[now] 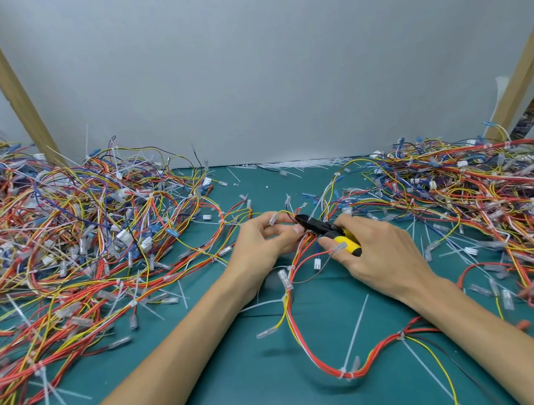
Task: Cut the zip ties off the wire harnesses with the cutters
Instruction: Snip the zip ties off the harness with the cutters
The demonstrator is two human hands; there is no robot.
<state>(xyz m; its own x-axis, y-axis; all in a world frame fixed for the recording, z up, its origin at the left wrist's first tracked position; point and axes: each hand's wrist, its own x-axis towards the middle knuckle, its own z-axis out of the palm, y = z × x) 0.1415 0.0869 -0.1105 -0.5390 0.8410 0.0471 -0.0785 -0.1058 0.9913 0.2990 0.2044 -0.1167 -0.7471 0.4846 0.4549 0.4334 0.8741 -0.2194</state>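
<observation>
Wire harness (347,375) lies mid-table on the green mat (241,390), looping toward 6 o'clock. The left hand (263,241) pinches its upper end. The right hand (377,249), at 3 o'clock of the left, grips the yellow-handled cutters (324,228), whose black tip sits at the wires beside the left fingertips.

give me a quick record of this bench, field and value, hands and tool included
left hand: pinches harness wires at the head of the cutters
right hand: grips the cutters' yellow handles
cutters: black head at the wires between both hands
harness: red, yellow and white wires, zip ties still on
left pile, right pile: tangled harnesses
table: green mat
loose ties: white, along the back wall
</observation>
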